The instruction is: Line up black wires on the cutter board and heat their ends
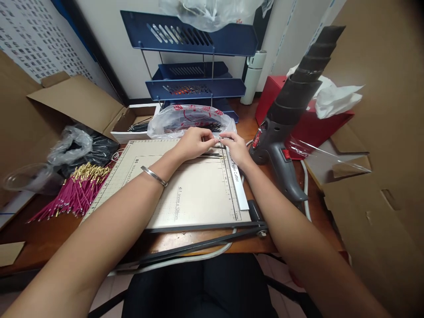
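Both hands meet at the far right part of a cream paper cutter board (198, 194). My left hand (195, 143) is closed, its thumb and fingertips pinched on something too small to make out. Close beside it, my right hand (234, 148) has thumb and index finger together at the same spot; what they grip is hidden. A few thin dark sticks (212, 155) lie on the board beneath my left hand. Just behind the hands is a clear plastic bag (192, 115) with red print and dark thin pieces inside.
Magenta sticks with gold tips (81, 190) are heaped at the left, near an open cardboard box (86, 99). A grey heat gun (281, 132) stands right, before a red tissue box (270, 90). Blue shelves (195, 88) rise behind. The cutter's dark arm (198, 245) lies along the front.
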The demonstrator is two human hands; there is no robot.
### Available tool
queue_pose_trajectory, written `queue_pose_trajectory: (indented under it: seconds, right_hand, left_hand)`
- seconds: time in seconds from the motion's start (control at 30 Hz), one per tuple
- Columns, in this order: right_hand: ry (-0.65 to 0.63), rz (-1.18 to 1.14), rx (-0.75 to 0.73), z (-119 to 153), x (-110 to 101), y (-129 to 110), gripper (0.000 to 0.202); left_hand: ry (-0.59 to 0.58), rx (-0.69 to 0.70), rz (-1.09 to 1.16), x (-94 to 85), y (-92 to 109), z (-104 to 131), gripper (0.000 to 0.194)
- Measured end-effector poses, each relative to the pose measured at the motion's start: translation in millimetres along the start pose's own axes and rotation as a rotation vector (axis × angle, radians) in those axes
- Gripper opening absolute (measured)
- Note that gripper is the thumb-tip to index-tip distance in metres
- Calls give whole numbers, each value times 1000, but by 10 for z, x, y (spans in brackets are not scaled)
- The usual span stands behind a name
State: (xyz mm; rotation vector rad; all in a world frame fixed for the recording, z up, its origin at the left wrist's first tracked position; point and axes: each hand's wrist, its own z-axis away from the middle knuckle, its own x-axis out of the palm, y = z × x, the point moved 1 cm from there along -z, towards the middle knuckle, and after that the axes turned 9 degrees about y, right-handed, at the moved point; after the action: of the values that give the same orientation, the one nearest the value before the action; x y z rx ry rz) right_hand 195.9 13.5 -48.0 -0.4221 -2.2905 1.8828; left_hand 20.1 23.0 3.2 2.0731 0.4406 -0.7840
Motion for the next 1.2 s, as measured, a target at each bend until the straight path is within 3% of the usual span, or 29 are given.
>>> queue_pose_trajectory:
  seconds: [0.1,0.2,0.33,0.63,0.9,1.2]
  right_hand:
    - [3,-4,-8,2,0,6,24]
    - [1,-5,13,9,-4,-4,25]
    - [19,-37,49,8,-10,-3,25]
    - [-36,-58,39,23,-28,-30,17]
    - [-46,-1,-21,19,-41,-40,13]
    - [-51,-6,-26,9,-44,-19,14]
  left_hand:
    - [158,-31,-11,-26,7,-14,33]
    - [205,-101,-5,-53,-20,-24,32]
    - [175,-144,20,-84,-80,-30,32]
    - [67,-126,-105,-86,-139,-44,30]
    - [-8,-81,-64,-51,-176,-28,23]
    - [-24,-73,-51,-42,-183,-40,19]
